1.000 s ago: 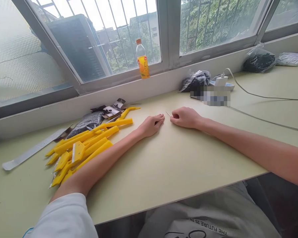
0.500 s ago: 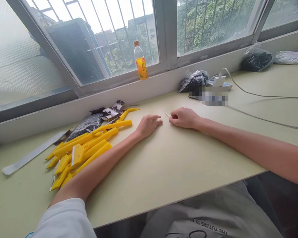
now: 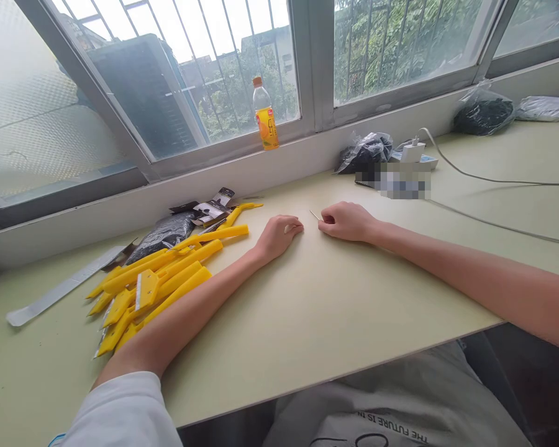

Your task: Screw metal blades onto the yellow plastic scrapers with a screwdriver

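My right hand [image 3: 349, 221] is closed in a fist round a thin metal rod [image 3: 315, 215], whose slim end sticks out toward the left; the part inside the fist is hidden. A short gap away, my left hand [image 3: 279, 236] rests on the table [image 3: 307, 323] with thumb and fingertips brought together in a pinch. Whatever is between those fingertips, if anything, is too small to make out. Beside my left forearm lies a pile of yellow scrapers [image 3: 146, 290], with handles pointing toward the left hand.
Behind the scrapers are a bag of black items [image 3: 165, 236] and printed cards [image 3: 212, 211]. A clear plastic strip [image 3: 65, 285] lies at left. An orange drink bottle [image 3: 266, 121] stands on the sill. Black bags [image 3: 366, 152], a white charger [image 3: 412, 152] and cables [image 3: 494, 180] lie at back right.
My left thumb and fingers, apart before, have come together into a pinch. My right hand keeps its grip on the rod in about the same place.
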`<state>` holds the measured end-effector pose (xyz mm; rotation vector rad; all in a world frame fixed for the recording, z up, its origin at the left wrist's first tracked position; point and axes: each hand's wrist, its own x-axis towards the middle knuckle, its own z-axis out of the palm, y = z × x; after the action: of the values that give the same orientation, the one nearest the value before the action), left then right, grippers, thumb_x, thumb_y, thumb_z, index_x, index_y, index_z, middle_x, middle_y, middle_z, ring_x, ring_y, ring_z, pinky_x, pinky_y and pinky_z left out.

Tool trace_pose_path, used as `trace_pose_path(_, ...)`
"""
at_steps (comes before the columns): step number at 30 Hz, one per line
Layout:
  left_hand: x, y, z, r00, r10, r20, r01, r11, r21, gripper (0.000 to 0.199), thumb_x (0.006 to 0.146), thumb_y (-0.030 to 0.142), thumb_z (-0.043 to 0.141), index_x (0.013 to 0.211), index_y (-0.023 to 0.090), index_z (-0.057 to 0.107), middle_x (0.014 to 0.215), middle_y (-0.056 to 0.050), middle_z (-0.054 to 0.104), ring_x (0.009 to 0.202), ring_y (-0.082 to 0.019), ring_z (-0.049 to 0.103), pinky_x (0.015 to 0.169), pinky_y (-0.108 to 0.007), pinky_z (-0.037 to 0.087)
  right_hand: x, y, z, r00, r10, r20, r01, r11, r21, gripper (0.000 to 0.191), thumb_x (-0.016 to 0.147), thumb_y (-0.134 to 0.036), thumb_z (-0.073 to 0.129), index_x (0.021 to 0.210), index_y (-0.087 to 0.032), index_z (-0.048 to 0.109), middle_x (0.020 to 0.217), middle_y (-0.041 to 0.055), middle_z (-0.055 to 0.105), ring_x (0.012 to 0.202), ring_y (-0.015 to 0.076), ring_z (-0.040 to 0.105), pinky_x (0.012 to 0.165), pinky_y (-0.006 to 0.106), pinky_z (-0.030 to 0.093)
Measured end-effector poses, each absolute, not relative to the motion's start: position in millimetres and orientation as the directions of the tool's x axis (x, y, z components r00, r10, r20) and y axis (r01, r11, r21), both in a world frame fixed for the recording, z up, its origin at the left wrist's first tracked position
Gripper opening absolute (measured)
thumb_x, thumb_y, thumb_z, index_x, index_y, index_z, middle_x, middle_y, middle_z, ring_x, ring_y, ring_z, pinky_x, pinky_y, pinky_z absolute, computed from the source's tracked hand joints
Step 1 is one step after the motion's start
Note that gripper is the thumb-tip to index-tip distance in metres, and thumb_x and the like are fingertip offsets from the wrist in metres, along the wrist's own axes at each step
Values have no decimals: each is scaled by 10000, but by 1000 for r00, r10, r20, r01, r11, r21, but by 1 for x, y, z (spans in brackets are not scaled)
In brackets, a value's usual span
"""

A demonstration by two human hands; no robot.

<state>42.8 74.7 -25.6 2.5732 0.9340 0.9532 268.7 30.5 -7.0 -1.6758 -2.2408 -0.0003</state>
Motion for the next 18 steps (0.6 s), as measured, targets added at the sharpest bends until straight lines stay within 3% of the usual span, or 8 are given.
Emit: trace_pose_path(18, 45, 73, -26, 566, 667, 485, 550, -744, 381, 106, 945, 170, 591, 864, 189, 656, 1043, -76, 729, 1059, -240, 626, 967, -385, 487, 269, 31, -8, -250, 924, 289, 926, 315, -208, 301, 858, -360, 498, 614, -211, 405, 622, 18, 531, 583, 156, 410, 575, 309, 230)
